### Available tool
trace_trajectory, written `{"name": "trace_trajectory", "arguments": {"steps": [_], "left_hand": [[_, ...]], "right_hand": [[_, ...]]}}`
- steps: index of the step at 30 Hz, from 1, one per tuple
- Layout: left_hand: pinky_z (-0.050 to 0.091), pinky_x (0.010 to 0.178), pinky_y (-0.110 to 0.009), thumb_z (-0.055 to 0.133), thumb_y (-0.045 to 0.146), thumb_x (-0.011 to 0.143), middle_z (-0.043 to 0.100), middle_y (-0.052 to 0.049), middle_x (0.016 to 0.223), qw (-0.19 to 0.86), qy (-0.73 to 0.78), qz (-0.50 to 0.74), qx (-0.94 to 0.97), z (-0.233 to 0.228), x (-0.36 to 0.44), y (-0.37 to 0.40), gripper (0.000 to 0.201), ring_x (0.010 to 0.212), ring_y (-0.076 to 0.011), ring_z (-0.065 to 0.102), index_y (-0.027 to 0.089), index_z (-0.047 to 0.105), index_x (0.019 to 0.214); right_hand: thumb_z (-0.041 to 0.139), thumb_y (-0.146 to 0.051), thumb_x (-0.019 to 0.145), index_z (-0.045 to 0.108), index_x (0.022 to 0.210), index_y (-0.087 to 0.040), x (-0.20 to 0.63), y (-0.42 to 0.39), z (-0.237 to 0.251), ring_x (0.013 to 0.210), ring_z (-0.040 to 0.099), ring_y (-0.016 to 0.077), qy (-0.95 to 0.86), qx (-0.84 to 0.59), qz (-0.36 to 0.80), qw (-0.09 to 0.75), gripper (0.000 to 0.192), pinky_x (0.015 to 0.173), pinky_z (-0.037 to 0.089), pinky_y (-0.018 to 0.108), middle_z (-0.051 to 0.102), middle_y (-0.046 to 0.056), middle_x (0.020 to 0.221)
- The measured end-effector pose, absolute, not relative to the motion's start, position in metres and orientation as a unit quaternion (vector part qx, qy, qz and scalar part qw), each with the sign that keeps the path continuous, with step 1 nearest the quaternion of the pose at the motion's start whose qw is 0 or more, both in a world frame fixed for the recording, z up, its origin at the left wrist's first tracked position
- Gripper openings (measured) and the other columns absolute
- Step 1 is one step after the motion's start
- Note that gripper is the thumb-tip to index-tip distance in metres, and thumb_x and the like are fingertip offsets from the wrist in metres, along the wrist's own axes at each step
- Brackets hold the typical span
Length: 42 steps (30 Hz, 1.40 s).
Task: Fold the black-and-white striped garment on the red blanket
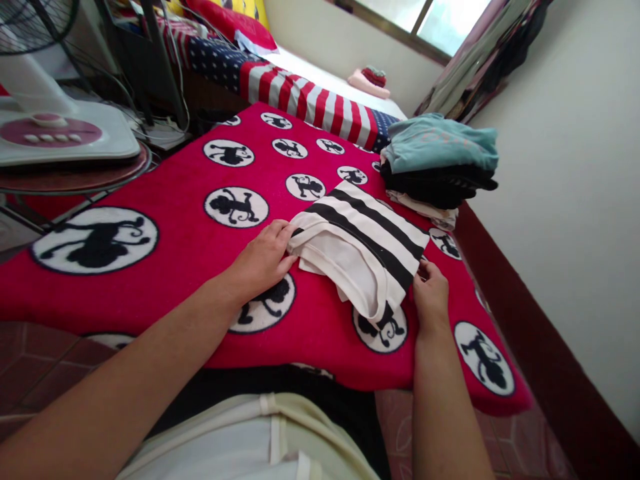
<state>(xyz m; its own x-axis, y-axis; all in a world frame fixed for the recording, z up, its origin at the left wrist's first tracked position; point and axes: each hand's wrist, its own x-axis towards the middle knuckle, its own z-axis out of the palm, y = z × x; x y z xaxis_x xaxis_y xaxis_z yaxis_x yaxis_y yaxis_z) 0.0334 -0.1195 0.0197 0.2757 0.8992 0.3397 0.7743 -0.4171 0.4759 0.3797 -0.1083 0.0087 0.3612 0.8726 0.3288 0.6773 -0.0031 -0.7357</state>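
Note:
A folded black-and-white striped shirt (370, 223) lies on a red blanket (180, 267) printed with monkey figures in white ovals. Its white round neckline faces me, showing the pale inside. At the shirt's left corner, my left hand (267, 257) grips the edge, thumb toward me and fingers at the far side. My right hand (431, 290) holds the opposite edge, with its fingers curled at the fabric and partly hidden. Beyond the shirt on the right stands a pile of folded clothes (440, 150), teal on top, black and pale ones below.
A white fan (50, 130) stands on a round stool (75, 180) to the left. At the back is a bed edge with a stars-and-stripes cover (300, 90), folded pink and red cloths (370, 81) on it. The wall (565, 200) borders the right side.

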Motion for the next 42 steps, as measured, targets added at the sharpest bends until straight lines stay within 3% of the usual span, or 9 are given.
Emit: {"name": "trace_trajectory", "arguments": {"steps": [22,42], "left_hand": [[0.041,0.106,-0.040,0.055,0.020,0.082,0.049,-0.016,0.127,0.102,0.530,0.279,0.794,0.0188,0.0333,-0.1190,0.052,0.121,-0.0281,0.047,0.007,0.044,0.132],[0.040,0.106,-0.042,0.053,0.019,0.081,0.048,-0.013,0.127,0.109,0.527,0.289,0.792,0.0185,0.0327,-0.1195,0.051,0.120,-0.0271,0.048,0.014,0.044,0.131]], "right_hand": [[0.060,-0.033,0.072,0.066,0.103,-0.014,0.3818,-0.1070,0.0073,0.086,0.067,0.0244,-0.555,-0.701,0.113,0.433,0.036,0.082,0.053,0.040,0.072,0.013,0.098],[0.062,-0.037,0.073,0.066,0.105,-0.015,0.3815,-0.1083,0.0074,0.087,0.067,0.0249,-0.553,-0.699,0.121,0.437,0.039,0.083,0.053,0.041,0.072,0.013,0.100]]}}
